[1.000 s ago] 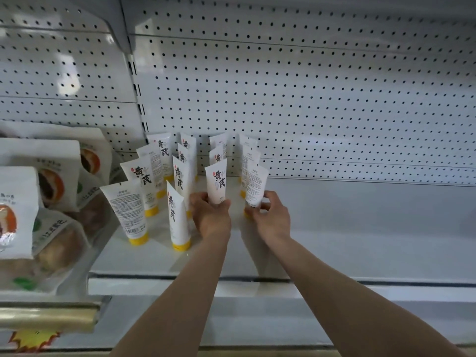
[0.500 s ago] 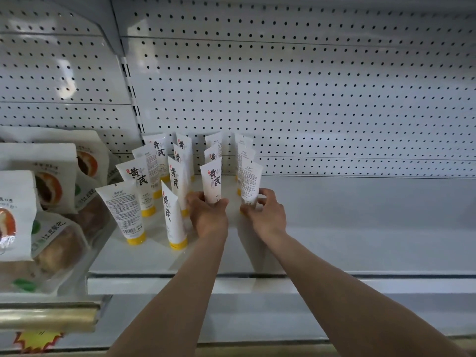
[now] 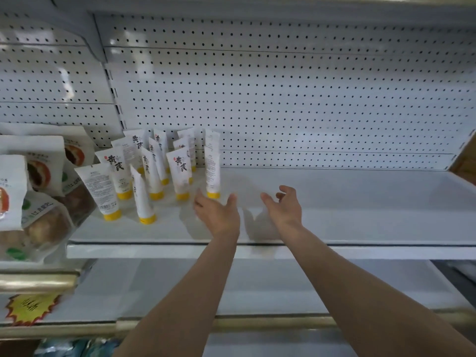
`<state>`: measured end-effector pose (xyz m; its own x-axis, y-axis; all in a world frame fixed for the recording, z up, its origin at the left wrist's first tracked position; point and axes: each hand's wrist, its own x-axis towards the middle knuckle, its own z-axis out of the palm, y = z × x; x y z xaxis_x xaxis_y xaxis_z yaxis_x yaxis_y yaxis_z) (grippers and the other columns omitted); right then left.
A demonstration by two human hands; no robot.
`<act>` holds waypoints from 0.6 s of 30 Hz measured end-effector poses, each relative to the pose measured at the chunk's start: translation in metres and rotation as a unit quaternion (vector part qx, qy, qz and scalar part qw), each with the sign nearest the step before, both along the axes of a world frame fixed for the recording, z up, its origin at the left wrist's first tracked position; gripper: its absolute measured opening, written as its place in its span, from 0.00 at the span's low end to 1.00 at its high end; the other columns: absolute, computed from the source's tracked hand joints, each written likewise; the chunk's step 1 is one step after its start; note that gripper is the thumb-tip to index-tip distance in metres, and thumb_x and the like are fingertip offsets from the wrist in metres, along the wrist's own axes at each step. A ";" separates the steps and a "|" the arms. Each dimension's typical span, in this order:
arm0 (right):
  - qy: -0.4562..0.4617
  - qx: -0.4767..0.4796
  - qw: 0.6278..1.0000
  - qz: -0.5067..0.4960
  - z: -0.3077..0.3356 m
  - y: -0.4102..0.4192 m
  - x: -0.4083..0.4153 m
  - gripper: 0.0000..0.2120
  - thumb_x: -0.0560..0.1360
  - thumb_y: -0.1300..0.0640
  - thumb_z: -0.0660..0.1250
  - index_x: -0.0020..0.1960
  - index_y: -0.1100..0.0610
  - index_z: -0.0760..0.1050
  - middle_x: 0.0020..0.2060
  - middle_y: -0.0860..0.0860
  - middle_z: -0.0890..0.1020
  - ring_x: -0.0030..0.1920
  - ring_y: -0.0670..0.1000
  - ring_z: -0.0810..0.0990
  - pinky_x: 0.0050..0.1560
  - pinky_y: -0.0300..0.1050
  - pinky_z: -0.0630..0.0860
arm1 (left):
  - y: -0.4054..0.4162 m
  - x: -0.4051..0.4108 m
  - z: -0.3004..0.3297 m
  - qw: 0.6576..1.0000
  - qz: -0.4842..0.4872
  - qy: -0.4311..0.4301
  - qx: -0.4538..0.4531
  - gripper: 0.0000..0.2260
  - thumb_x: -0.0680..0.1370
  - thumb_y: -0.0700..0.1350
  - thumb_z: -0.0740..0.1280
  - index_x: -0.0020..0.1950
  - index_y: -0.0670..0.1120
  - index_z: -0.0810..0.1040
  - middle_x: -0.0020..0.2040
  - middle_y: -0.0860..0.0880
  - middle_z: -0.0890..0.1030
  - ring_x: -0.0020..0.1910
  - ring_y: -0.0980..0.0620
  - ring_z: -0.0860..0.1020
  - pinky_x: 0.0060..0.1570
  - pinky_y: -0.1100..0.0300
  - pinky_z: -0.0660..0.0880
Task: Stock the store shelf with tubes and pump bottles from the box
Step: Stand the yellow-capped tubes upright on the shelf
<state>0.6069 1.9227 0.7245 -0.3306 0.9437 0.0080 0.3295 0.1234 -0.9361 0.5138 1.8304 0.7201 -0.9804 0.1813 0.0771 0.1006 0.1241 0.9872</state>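
Several white tubes with yellow caps stand cap-down in rows at the left end of the white shelf (image 3: pixel 347 210). The two nearest the hands are a tube with black characters (image 3: pixel 179 173) and a tube showing its printed back (image 3: pixel 212 171). My left hand (image 3: pixel 216 215) hovers just in front of these two, fingers spread, holding nothing. My right hand (image 3: pixel 283 208) is to its right over bare shelf, palm turned inward, fingers apart and empty. No pump bottle is in view.
Bagged pastry packs (image 3: pixel 38 181) crowd the neighbouring shelf at the left. A white pegboard (image 3: pixel 309 99) backs the shelf. A brown cardboard corner (image 3: pixel 463 161) shows at the right edge. A yellow price burst (image 3: pixel 28 309) hangs on the lower rail.
Both hands have let go of the two front tubes and drawn back toward me and to the right. The tubes stay standing. The camera view has shifted right.
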 end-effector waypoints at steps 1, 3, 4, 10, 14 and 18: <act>0.002 0.005 1.000 -0.011 0.002 0.004 0.019 0.30 0.76 0.46 0.70 0.74 0.53 0.64 0.66 0.51 0.76 0.66 0.53 0.74 0.60 0.44 0.70 | 0.006 0.019 0.003 1.000 -0.016 0.004 0.015 0.39 0.73 0.46 0.76 0.76 0.39 0.59 0.72 0.39 0.63 0.72 0.41 0.64 0.70 0.52 0.62; 0.009 0.016 0.999 -0.032 0.005 0.010 0.059 0.28 0.77 0.47 0.69 0.73 0.54 0.64 0.66 0.51 0.76 0.64 0.53 0.76 0.57 0.41 0.68 | 0.019 0.061 0.010 0.997 -0.056 0.006 0.044 0.35 0.74 0.45 0.74 0.75 0.40 0.61 0.69 0.41 0.66 0.68 0.44 0.68 0.67 0.55 0.65; 0.014 0.018 0.999 -0.042 0.007 0.013 0.080 0.28 0.78 0.48 0.69 0.73 0.53 0.65 0.66 0.51 0.76 0.64 0.53 0.76 0.56 0.41 0.68 | 0.026 0.083 0.012 0.995 -0.079 0.002 0.057 0.33 0.75 0.46 0.74 0.75 0.40 0.63 0.68 0.42 0.67 0.66 0.46 0.70 0.65 0.57 0.67; 0.016 0.024 0.992 -0.126 0.004 0.033 0.220 0.26 0.78 0.47 0.68 0.72 0.53 0.66 0.66 0.51 0.76 0.64 0.53 0.76 0.61 0.46 0.71 | 0.072 0.224 0.007 0.975 -0.205 -0.050 0.070 0.28 0.76 0.49 0.72 0.72 0.42 0.67 0.67 0.45 0.69 0.64 0.50 0.73 0.59 0.58 0.72; 0.004 0.020 0.985 -0.174 -0.010 0.041 0.319 0.25 0.78 0.46 0.68 0.72 0.50 0.66 0.66 0.52 0.76 0.64 0.53 0.76 0.59 0.46 0.73 | 0.094 0.311 -0.014 0.955 -0.286 -0.080 0.015 0.26 0.76 0.53 0.71 0.70 0.44 0.69 0.67 0.47 0.73 0.58 0.54 0.74 0.53 0.62 0.68; -0.020 -0.021 0.973 -0.228 -0.039 0.039 0.399 0.25 0.79 0.44 0.66 0.73 0.49 0.66 0.67 0.51 0.75 0.65 0.53 0.75 0.57 0.45 0.71 | 0.105 0.382 -0.041 0.923 -0.367 -0.105 -0.047 0.26 0.77 0.54 0.70 0.71 0.45 0.70 0.68 0.48 0.74 0.64 0.50 0.75 0.55 0.61 0.68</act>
<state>1.0054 1.9617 0.6856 0.1230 0.9917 -0.0387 0.3771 -0.0828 -0.9225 0.8963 1.9352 0.6789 -0.5829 0.7984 -0.1509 -0.0015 0.1846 0.9828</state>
